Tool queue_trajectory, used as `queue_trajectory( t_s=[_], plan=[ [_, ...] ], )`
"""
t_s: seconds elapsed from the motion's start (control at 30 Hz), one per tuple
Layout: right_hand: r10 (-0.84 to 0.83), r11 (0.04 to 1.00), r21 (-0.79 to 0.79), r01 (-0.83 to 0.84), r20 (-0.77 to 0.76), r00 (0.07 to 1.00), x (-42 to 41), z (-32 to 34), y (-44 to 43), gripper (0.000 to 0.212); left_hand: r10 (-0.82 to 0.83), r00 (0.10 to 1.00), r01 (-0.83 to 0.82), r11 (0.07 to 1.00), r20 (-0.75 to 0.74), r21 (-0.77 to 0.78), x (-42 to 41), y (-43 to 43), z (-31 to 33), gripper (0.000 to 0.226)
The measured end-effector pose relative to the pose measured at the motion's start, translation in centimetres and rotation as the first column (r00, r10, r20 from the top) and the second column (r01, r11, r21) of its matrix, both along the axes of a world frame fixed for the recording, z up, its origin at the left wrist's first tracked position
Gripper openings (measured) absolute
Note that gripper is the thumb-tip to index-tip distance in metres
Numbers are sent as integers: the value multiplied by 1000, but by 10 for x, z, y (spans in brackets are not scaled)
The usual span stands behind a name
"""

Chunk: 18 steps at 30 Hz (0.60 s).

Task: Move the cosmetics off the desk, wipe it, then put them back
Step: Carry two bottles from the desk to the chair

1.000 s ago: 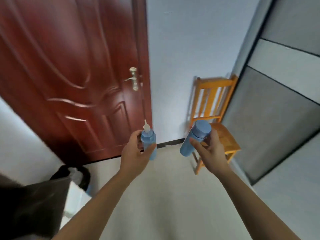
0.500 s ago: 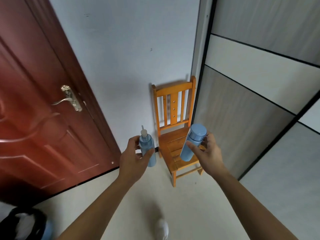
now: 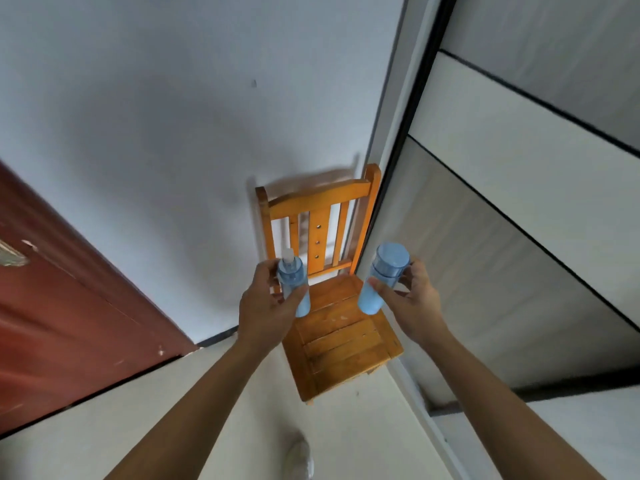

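Chair (image 3: 343,334) now at 12 o'clock; a second ago at 2. Left hand (image 3: 266,306) grips spray bottle (image 3: 294,285), right hand (image 3: 412,299) grips capped bottle (image 3: 381,278), both over seat. Set-down judged imminent.

You have nothing to read in this view: no text, label, brand, number or sign is legible. At the centre of the frame, the blue nozzle bottle (image 3: 292,276) in your left hand (image 3: 266,306) and the blue capped bottle (image 3: 384,271) in your right hand (image 3: 412,303) show only plain surfaces. Any print on them is too small or blurred to make out.
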State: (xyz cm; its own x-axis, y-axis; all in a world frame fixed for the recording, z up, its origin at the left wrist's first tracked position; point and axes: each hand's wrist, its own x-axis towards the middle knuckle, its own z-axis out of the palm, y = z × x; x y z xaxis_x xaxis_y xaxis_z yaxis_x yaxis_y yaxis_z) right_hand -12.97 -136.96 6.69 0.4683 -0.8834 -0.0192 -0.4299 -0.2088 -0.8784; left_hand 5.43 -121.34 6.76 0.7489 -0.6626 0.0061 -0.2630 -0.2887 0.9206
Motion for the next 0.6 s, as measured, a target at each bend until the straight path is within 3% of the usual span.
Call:
queue_trajectory(
  t_s=[0.23, 0.6],
  plan=[
    [16, 991, 132, -21, 40, 999, 49, -68, -80, 56, 77, 995, -70, 992, -58, 107, 29, -79, -69, 53],
    [149, 968, 207, -139, -34, 988, 117, -294, -150, 55, 240, 966, -197, 922, -93, 333, 57, -136, -272, 51]
  ],
)
